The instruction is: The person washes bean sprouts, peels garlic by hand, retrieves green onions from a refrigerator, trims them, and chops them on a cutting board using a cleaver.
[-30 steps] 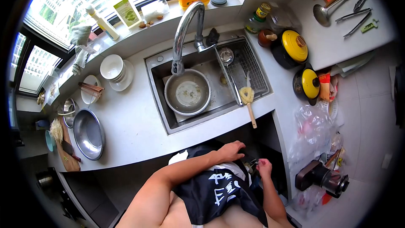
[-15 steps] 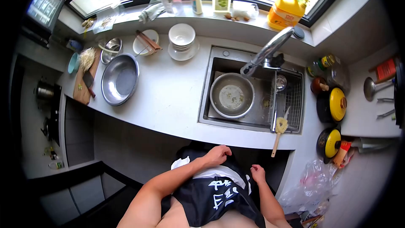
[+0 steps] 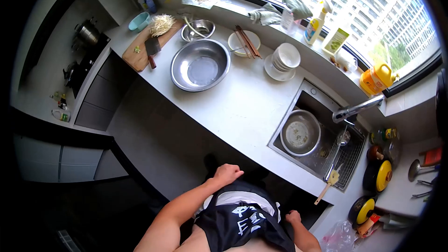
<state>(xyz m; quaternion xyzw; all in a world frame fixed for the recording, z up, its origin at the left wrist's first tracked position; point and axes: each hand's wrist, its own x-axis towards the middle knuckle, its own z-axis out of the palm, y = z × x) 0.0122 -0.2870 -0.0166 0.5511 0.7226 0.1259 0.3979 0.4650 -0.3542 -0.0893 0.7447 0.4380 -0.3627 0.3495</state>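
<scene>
My left hand (image 3: 227, 174) hangs in front of my dark apron (image 3: 240, 221), below the counter edge, with its fingers curled together and nothing visible in them. Lower right, near the cabinet front, my right hand (image 3: 293, 216) is also curled, small in view, its fingers closed. Neither touches the counter (image 3: 233, 116). A large steel basin (image 3: 200, 65) rests on the countertop, and a second metal basin (image 3: 300, 133) with small green bits lies in the sink (image 3: 322, 161). Across the sink's front edge lies a wooden-handled brush (image 3: 327, 187).
A cutting board (image 3: 137, 59) with a cleaver (image 3: 152, 49) and shredded white food (image 3: 162, 25) is at the far left. Stacked bowls (image 3: 285, 57) stand by the sink. Yellow-lidded pots (image 3: 383, 176) are at the right. The faucet (image 3: 357, 109) reaches over the sink.
The view has turned toward the left, so the counter and sink now run diagonally to the lower right. Both hands remain near my body, still off the counter.
</scene>
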